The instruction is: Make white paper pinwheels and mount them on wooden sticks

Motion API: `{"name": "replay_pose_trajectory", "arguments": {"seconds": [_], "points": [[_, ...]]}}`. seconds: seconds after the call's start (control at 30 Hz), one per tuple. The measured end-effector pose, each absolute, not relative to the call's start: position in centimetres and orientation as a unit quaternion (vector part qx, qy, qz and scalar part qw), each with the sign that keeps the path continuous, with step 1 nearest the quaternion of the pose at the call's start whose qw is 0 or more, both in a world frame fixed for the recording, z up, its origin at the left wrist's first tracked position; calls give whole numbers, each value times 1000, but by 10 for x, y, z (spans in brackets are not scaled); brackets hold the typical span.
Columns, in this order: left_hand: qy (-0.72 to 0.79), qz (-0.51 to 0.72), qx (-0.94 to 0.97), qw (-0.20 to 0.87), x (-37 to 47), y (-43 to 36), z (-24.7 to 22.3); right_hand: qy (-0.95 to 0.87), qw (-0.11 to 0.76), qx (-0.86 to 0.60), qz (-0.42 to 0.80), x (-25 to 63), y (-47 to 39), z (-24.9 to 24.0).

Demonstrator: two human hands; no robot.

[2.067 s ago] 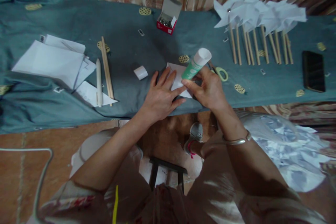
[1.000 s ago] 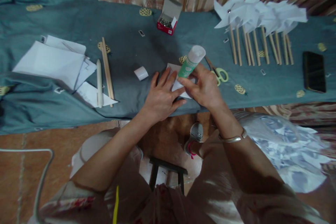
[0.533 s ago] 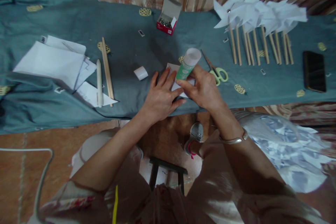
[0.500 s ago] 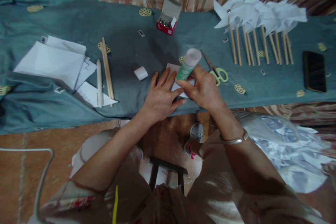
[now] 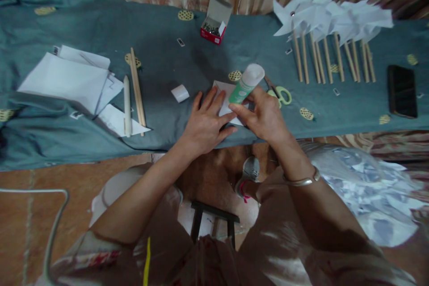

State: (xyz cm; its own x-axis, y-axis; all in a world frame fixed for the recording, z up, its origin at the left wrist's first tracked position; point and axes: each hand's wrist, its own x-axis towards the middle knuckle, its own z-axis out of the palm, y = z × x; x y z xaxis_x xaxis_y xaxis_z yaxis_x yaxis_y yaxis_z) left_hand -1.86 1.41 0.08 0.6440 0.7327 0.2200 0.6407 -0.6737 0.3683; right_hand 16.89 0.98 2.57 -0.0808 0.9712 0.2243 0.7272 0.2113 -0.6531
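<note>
With its fingers spread flat, my left hand (image 5: 208,123) presses a small sheet of white paper (image 5: 223,87) onto the cloth. My right hand (image 5: 264,114) grips a green and white glue stick (image 5: 246,84) tilted over the same paper; its lower end is down at the sheet, partly behind my thumb. A white cap (image 5: 180,93) lies on the cloth left of the paper. Just beyond my right hand are scissors with light green handles (image 5: 284,95), partly covered by the hand.
White paper pinwheels (image 5: 330,15) on sticks lie at the back right, near a black phone (image 5: 402,90). A red box of small metal pieces (image 5: 213,31) stands at the back. Left are paper sheets (image 5: 67,78), wooden sticks (image 5: 137,89) and a white rod (image 5: 127,107).
The glue stick and my right hand have shifted a little to the right across the paper, covering more of the scissors. My left hand stays in place.
</note>
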Motion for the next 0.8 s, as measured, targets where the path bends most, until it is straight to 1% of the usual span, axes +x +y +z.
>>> {"name": "replay_pose_trajectory", "arguments": {"seconds": [0.33,0.57,0.8], "points": [[383,165,898,142,-19,14,3,-707,336,-593,188,174,10,18],[388,134,898,155,-18,15,8,-703,338,-595,194,174,12,19],[385,163,898,139,-19,14,2,-694,364,-587,202,172,16,15]]}}
